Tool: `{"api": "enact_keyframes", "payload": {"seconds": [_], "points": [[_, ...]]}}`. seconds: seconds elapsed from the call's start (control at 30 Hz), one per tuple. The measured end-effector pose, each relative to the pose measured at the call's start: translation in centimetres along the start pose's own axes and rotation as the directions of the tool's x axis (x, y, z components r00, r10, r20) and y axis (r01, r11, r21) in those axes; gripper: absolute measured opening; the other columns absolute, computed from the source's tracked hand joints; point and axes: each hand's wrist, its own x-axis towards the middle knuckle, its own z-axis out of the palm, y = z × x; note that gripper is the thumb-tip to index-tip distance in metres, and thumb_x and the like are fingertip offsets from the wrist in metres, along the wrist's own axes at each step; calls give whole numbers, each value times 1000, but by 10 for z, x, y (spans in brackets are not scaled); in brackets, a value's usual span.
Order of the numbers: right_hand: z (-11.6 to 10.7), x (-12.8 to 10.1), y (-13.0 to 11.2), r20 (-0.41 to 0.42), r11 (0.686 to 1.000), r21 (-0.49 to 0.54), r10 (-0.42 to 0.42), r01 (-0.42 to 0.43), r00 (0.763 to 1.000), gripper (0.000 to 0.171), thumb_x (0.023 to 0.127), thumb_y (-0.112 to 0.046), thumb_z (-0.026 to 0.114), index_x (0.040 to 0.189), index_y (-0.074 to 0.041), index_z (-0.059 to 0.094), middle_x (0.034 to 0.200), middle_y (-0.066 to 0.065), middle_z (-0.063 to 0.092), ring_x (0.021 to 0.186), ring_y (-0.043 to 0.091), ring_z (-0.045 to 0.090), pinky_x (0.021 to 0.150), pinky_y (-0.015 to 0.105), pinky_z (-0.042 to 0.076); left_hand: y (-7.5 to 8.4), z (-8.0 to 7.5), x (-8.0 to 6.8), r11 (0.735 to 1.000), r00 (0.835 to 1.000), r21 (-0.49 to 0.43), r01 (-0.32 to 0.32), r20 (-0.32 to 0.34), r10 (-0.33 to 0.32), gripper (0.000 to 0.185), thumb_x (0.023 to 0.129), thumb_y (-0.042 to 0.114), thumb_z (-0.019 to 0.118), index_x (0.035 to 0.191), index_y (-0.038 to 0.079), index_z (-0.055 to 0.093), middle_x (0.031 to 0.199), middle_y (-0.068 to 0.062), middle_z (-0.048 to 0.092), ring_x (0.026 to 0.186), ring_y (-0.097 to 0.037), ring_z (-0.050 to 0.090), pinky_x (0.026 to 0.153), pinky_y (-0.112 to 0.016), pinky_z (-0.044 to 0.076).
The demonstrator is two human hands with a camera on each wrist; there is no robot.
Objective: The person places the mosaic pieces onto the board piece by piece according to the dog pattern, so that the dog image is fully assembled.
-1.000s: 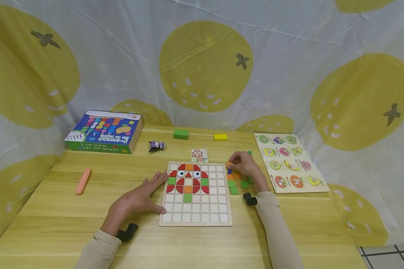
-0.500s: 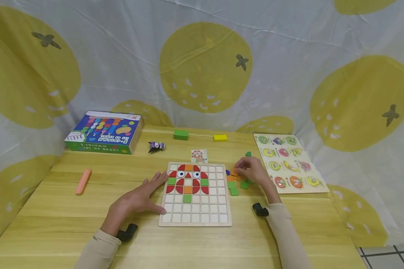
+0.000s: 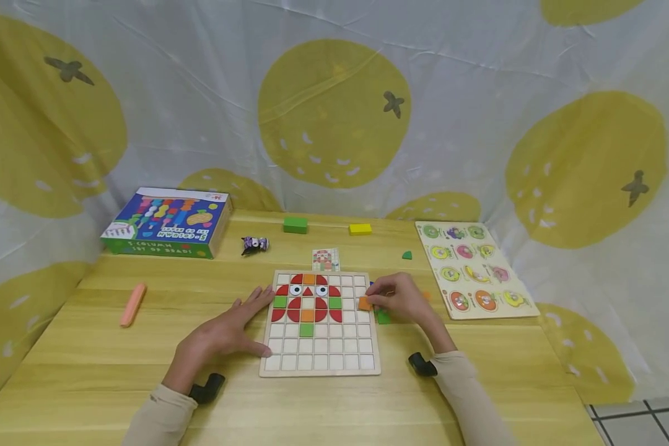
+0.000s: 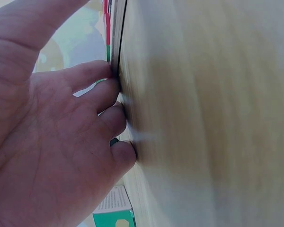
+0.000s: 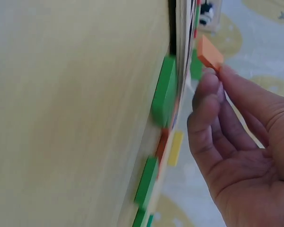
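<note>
An orange square tile is pinched between the thumb and fingertips of my right hand, over the right edge of a wooden grid board. In the right wrist view the orange tile stands tilted, clear of the table. Red, orange and green pieces with two eye tiles form a figure in the board's upper left. My left hand rests at the board's left side, fingers spread, thumb on the lower left edge. In the left wrist view its fingertips touch the table.
Loose green tiles lie right of the board, partly behind my right hand. A picture card touches the board's far edge. Farther off are a toy box, a green block, a yellow block and a fruit puzzle.
My right hand went from the board's edge to the loose pieces on the right, picked up an orange tile, and carried it left over the board. My left hand kept its place.
</note>
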Motion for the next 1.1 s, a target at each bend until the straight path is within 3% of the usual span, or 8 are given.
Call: {"api": "enact_keyframes", "payload": {"seconds": [0.4,0.67,0.9,1.1], "points": [[38,13,-33,94,995,-58,-70,75,993,7,95,-10,85,101,-9,85,92,-7,79,73,9,62,66,21,53,-1,-2,-2,1000,1000,-1,1,-14,-1,117,82,38,95,174,21,24,180,-21,6,158,-63,2,124,-79,12],[57,11,-50,148,991,-39,-123,130,981,5,93,-7,86,98,-8,84,88,-5,79,72,7,63,66,21,54,-1,-1,0,1000,1000,-2,18,-14,-18,118,82,39,95,174,24,24,181,-18,6,159,-63,2,123,-80,14],[70,13,-55,179,987,-70,-131,146,975,2,94,-7,84,93,-8,84,82,-4,77,68,3,59,61,19,51,0,-1,0,1000,1000,-4,10,-9,-10,118,82,38,96,174,22,23,181,-19,6,159,-63,1,124,-79,12],[77,15,-55,186,978,-132,-135,161,973,5,95,-5,83,92,-9,83,85,-5,74,71,4,57,65,20,51,-1,0,1,1000,1000,-9,10,-4,-11,118,82,38,95,174,22,23,181,-19,6,159,-62,1,125,-78,11]]}}
